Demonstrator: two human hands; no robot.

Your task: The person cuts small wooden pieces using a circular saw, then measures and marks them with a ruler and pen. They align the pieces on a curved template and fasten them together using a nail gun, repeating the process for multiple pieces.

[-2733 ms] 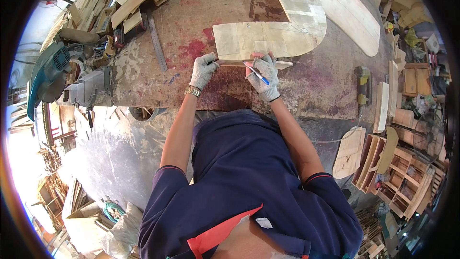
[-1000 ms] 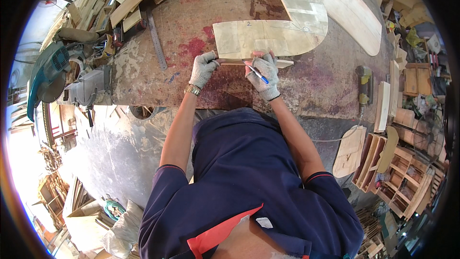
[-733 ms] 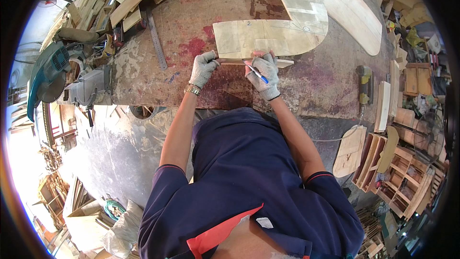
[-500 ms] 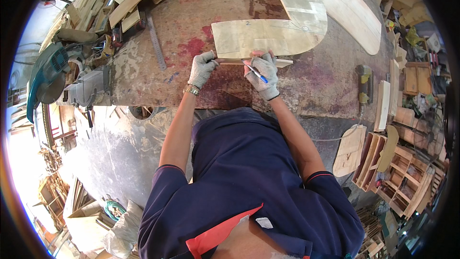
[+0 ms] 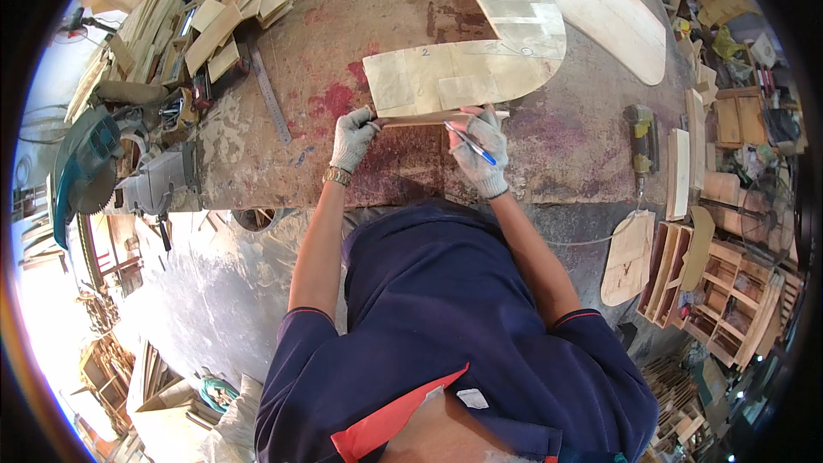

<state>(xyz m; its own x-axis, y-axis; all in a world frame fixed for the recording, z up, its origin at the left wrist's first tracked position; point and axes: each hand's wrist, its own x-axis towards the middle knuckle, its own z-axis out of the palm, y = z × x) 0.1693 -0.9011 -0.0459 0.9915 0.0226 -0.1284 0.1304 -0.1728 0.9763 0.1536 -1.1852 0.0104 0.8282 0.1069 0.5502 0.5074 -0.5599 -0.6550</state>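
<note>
— Both your hands are on the workbench (image 5: 343, 43), yes? Tell me what you hold.

— Two things. Your left hand (image 5: 352, 139), in a grey knit glove, pinches the left end of a thin wooden strip (image 5: 429, 118). The fingers are closed on it. The strip lies flat along the near edge of the large curved plywood panel (image 5: 480, 60), touching it.

— And your right hand?

— Your right hand (image 5: 480, 153), also gloved, is closed around a blue pen (image 5: 471, 144). The pen lies tilted across the fingers, and its far end is just beside the strip. The fingertips of this hand press on the right part of the strip.

— What is around you?

— Several things. A metal ruler (image 5: 271, 103) lies on the bench to the left of your left hand, well apart from it. Small wood offcuts (image 5: 231, 21) are piled at the far left corner. A teal mitre saw (image 5: 90, 167) stands at the left end of the bench. On the right, a yellow power tool (image 5: 640, 133) rests on the bench, near a second long pale panel (image 5: 609, 13).
</note>
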